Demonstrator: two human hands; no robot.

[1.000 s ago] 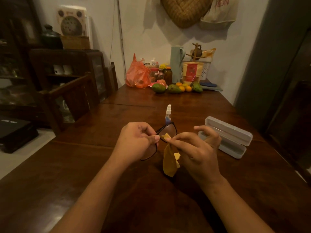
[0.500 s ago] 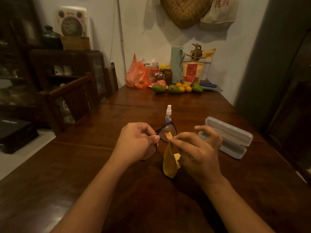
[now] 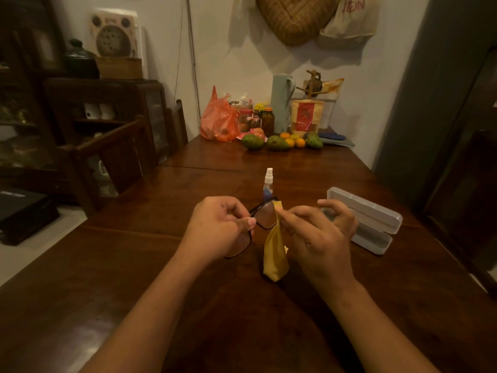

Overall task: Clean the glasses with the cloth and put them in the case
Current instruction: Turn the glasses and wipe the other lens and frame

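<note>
Indoors, under dim warm light. Dark glossy wooden table (image 3: 129, 265) running away to a pale wall. At the far end: orange bag (image 3: 219, 122), brown jars (image 3: 267, 120), tall pale jug (image 3: 281, 103), red-and-cream pouch (image 3: 306, 117), green and orange fruit (image 3: 279, 142) in a row. Mid-table, small spray bottle (image 3: 268, 181) standing upright just beyond the hands. To the right, pale case (image 3: 376, 224) lying open on the wood, lid raised, apart from the glasses (image 3: 265, 218). Left of the table, a wooden chair (image 3: 107, 157) and a dark cabinet (image 3: 107, 103); high on the wall, a woven basket (image 3: 295, 17) and a fabric bag (image 3: 349, 20). Over the near half of the table, left hand (image 3: 217, 232) curled round the glasses near the bridge, frame held tilted above the wood. Right hand (image 3: 320, 235) pinching the yellow cloth (image 3: 274, 259) between thumb and forefinger against the far lens, other fingers loosely spread; rest of the cloth hanging down, tip on the table or just above, cannot tell which. Near lens mostly hidden behind the left hand; temples hard to make out. Near corner of the case covered by the right fingers. Jar labels too small to read. Basket and fabric bag cut off at the top edge; left side of the room lost in shadow.
</note>
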